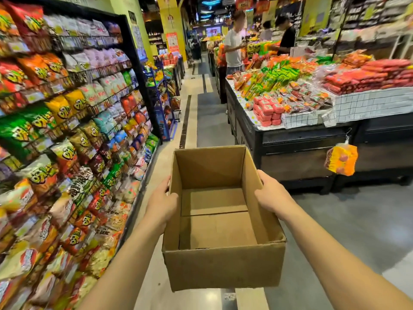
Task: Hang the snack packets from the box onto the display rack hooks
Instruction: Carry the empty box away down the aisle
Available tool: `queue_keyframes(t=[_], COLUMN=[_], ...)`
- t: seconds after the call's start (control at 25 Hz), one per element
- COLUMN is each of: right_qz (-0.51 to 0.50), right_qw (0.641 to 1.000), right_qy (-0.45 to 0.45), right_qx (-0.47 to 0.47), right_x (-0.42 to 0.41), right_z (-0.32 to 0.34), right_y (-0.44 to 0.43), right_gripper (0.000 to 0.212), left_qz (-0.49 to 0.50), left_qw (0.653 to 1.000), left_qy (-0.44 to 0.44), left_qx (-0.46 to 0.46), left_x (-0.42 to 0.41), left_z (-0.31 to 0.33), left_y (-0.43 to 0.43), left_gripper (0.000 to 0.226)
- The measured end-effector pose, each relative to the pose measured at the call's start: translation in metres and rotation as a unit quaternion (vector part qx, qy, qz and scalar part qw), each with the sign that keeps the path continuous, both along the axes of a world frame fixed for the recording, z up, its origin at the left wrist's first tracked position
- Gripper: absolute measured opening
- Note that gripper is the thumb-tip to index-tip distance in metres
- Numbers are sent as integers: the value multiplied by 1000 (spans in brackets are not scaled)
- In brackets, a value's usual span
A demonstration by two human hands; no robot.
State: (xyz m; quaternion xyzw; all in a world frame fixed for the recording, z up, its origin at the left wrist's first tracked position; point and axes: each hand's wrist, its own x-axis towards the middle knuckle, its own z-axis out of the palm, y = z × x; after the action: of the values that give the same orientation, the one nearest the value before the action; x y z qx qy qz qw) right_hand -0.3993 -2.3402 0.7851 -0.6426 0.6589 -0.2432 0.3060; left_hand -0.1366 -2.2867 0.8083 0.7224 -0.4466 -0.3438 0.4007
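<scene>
Holding a box (223, 265) up over the aisle floor (335, 231), just right of the rack (131, 63). Gripping it by the side walls: left hand (162, 203) clamped on the left wall, right hand (271, 195) on the right wall, fingers of both wrapped round the cardboard near the rim.

Probably very light and fairly stiff, yet apt to bow at the walls if squeezed. Best taken mid-wall on both sides, as here, or supported from beneath. Dry and matt, so unlikely to slip.

Plain brown corrugated card, open at the top, with a flap seam across the bottom. Nothing inside, so by the look of it no stock remaining to hang.

On the rack, packets (62, 108) crowded in rows, blurred: glossy, puffed, seemingly soft and easy to crush. Better pinched at the top seam than round the belly.

Further right, a counter (290, 135) piled with wrapped goods, well apart from the box.
</scene>
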Motion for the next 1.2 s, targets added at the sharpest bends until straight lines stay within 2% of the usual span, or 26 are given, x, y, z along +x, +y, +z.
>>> queue_keyframes(t=[0.32,0.52,0.72,0.8,1.0,1.2], right_qz=[-90,-199,-301,-347,-445,-511], right_qw=[996,979,953,937,894,857], right_qy=[5,17,-13,-32,-48,-51], right_qx=[24,39,41,34,27,47], right_x=[-38,-68,-109,-132,-195,-261], right_z=[-25,-44,-60,-66,-97,-144], right_y=[-117,-181,-213,-216,-205,-190], right_gripper=[45,48,38,37,35,44], left_qz=[-75,-203,-322,-362,-449,-511], left_qw=[997,979,946,931,890,855], left_qy=[-10,-18,-34,-45,-78,-74], left_qx=[19,28,25,27,30,51], left_x=[-37,-68,-125,-160,-258,-354], left_z=[-29,-52,-64,-70,-97,-155], left_y=[-170,-291,-384,-409,-439,-454], left_gripper=[56,44,45,54,56,57])
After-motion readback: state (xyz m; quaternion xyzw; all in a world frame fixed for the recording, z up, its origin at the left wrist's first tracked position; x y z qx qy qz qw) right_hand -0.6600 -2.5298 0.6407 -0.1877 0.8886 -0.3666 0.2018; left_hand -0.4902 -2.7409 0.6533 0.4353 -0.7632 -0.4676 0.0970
